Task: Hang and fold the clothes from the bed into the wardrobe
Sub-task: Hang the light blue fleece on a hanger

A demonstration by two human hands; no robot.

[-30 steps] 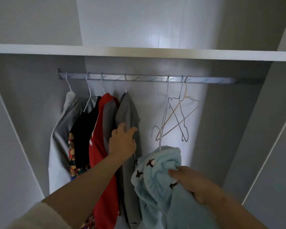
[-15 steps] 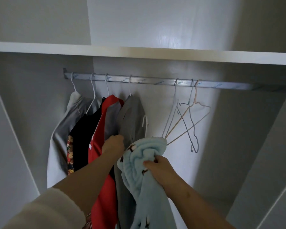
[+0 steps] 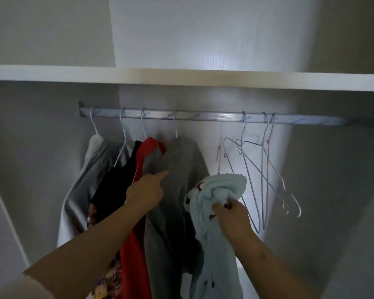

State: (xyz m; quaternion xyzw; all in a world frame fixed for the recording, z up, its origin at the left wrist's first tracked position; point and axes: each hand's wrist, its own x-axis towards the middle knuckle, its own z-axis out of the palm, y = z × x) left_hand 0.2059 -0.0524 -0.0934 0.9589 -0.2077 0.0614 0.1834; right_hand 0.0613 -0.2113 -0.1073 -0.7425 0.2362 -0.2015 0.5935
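Observation:
My right hand (image 3: 232,214) grips a light blue fleecy garment (image 3: 216,195) bunched on a white wire hanger whose hook (image 3: 218,156) pokes up below the metal rail (image 3: 203,117). My left hand (image 3: 146,189) rests against the hanging grey garment (image 3: 181,169), its forefinger stretched out to the right. On the rail's left half hang a pale grey garment (image 3: 89,173), a black top (image 3: 115,182), a red garment (image 3: 145,154) and the grey one.
Three bare wire hangers (image 3: 266,169) hang on the rail's right half. A white shelf (image 3: 181,77) runs above the rail. Wardrobe side walls close in at left (image 3: 20,169) and right (image 3: 343,190).
My right hand has lifted the blue garment and its hanger up and rightward, toward the bare hangers. My left hand has moved onto the grey garment with a finger extended.

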